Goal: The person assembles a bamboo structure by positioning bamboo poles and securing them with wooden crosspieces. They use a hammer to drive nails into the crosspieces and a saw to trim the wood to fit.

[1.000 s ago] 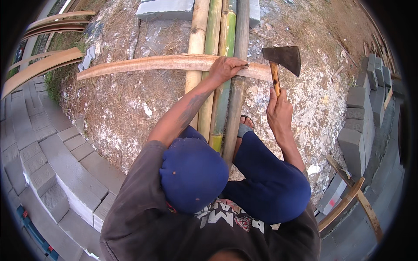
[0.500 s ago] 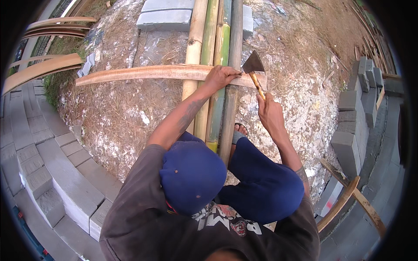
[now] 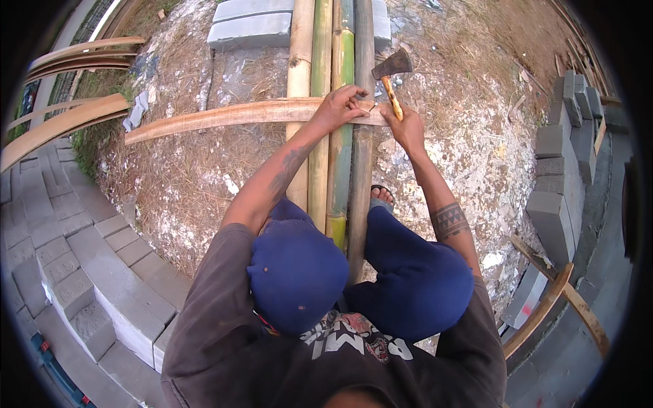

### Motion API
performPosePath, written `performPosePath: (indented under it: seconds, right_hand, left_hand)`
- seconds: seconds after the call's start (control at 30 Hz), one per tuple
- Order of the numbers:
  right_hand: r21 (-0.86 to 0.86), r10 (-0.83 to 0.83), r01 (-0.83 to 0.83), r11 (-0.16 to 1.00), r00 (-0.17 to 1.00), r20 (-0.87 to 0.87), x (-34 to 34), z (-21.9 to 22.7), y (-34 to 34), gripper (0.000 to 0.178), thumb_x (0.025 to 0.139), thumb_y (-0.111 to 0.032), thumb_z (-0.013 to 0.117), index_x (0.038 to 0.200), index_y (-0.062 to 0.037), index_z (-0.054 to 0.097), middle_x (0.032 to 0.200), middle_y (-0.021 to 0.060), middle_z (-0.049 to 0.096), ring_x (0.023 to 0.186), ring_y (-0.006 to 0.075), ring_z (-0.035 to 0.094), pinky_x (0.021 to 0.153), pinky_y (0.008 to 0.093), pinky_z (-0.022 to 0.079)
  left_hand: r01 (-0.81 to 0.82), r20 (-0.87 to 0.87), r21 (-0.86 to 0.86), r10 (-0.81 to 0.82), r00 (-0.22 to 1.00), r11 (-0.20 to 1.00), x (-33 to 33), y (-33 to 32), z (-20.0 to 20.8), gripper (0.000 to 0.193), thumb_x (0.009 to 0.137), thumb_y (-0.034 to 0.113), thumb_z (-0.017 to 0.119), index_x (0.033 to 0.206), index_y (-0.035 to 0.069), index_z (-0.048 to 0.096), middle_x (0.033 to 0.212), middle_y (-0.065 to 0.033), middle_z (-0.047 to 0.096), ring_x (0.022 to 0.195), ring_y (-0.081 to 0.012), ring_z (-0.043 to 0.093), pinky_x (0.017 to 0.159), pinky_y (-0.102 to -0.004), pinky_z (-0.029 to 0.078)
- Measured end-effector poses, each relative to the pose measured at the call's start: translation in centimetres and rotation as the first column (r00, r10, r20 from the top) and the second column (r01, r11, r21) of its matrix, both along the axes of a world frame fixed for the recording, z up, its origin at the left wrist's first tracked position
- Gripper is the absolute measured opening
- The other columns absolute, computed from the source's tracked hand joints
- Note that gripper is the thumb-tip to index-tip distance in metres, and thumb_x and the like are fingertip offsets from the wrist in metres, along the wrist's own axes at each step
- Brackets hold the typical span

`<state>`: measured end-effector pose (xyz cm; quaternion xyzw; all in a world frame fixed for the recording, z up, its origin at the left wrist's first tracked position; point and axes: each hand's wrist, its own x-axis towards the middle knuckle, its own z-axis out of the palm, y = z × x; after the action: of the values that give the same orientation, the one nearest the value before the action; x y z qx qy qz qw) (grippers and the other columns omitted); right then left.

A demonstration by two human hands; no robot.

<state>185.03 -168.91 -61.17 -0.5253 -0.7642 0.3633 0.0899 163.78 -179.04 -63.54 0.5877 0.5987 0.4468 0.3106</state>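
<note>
A long, thin wooden board [image 3: 224,117] lies crosswise over several bamboo poles [image 3: 317,163]. At the board's right part, a thin dark nail [image 3: 372,108] stands out by the fingertips of my left hand [image 3: 338,109], which rests on the board with thumb and fingers closed around the nail. My right hand [image 3: 406,127] grips the wooden handle of a hatchet [image 3: 389,92] just right of the nail. Its dark metal head [image 3: 392,62] is beyond the board, blade toward the right. The board's right end is partly hidden behind my right hand.
Grey blocks [image 3: 248,32] lie under the far ends of the poles. More blocks are stacked at the left [image 3: 112,279] and right [image 3: 554,197]. Curved wooden strips [image 3: 68,122] jut in at the upper left. Crossed wood pieces [image 3: 544,309] lie at the lower right.
My right hand has moved up and left toward the board, with the hatchet head shifting farther away and turning. My left hand has moved slightly up, its index finger lifted somewhat.
</note>
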Motion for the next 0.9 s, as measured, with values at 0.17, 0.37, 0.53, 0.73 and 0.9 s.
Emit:
performPosePath:
  seconds: [0.17, 0.37, 0.53, 0.73, 0.9]
  right_hand:
    - [0.103, -0.005, 0.004, 0.995, 1.000, 0.013, 0.5, -0.9, 0.4, 0.055, 0.092, -0.040, 0.076, 0.137, -0.0109, 0.069, 0.115, 0.0274, 0.073, 0.107, 0.0464, 0.070, 0.093, 0.0531, 0.054]
    - [0.109, 0.025, -0.017, 0.994, 0.997, -0.071, 0.6, -0.7, 0.8, 0.054, 0.093, -0.038, 0.075, 0.136, -0.0063, 0.069, 0.118, 0.0302, 0.071, 0.110, 0.0476, 0.069, 0.094, 0.0508, 0.054]
    - [0.105, -0.047, 0.054, 0.993, 0.996, -0.072, 1.8, 4.1, -2.3, 0.040, 0.105, -0.035, 0.060, 0.110, 0.0043, 0.066, 0.085, 0.0298, 0.069, 0.086, 0.0476, 0.071, 0.074, 0.0529, 0.054]
    - [0.256, 0.186, -0.219, 0.941, 0.971, 0.148, 7.2, 7.7, -6.4, 0.034, 0.113, -0.031, 0.047, 0.099, -0.0001, 0.048, 0.059, 0.0242, 0.059, 0.052, 0.0469, 0.061, 0.048, 0.0546, 0.046]
    - [0.215, 0.295, -0.364, 0.906, 0.909, 0.294, 7.2, 8.7, -7.0, 0.030, 0.112, -0.029, 0.048, 0.103, -0.0002, 0.046, 0.058, 0.0252, 0.060, 0.053, 0.0479, 0.062, 0.048, 0.0570, 0.046]
  left_hand:
    - [0.038, -0.746, 0.105, 0.053, 0.664, 0.994, -0.9, -2.6, 0.6, 0.055, 0.099, 0.051, 0.066, 0.146, 0.024, 0.060, 0.142, -0.0112, 0.057, 0.138, -0.0317, 0.051, 0.114, -0.0461, 0.041]
    - [0.128, -0.888, -0.149, -0.189, 0.418, 0.981, -3.2, -3.1, 1.2, 0.062, 0.102, 0.064, 0.047, 0.161, 0.048, 0.037, 0.140, -0.0107, 0.058, 0.118, -0.0262, 0.057, 0.096, -0.0419, 0.045]
    - [0.106, -0.927, 0.128, 0.080, 0.367, 0.986, -3.3, -4.1, -1.2, 0.062, 0.104, 0.062, 0.047, 0.163, 0.047, 0.034, 0.145, -0.0091, 0.053, 0.132, -0.0255, 0.049, 0.104, -0.0441, 0.042]
    - [0.084, -0.871, 0.057, 0.008, 0.491, 0.995, -2.2, -4.7, -1.2, 0.059, 0.108, 0.051, 0.047, 0.164, 0.039, 0.034, 0.160, -0.0044, 0.046, 0.148, -0.0256, 0.041, 0.122, -0.0493, 0.031]
    - [0.058, -0.841, 0.023, -0.012, 0.541, 0.998, -1.7, -4.5, -1.2, 0.058, 0.108, 0.045, 0.049, 0.164, 0.036, 0.036, 0.168, -0.0019, 0.038, 0.154, -0.0254, 0.036, 0.128, -0.0508, 0.024]
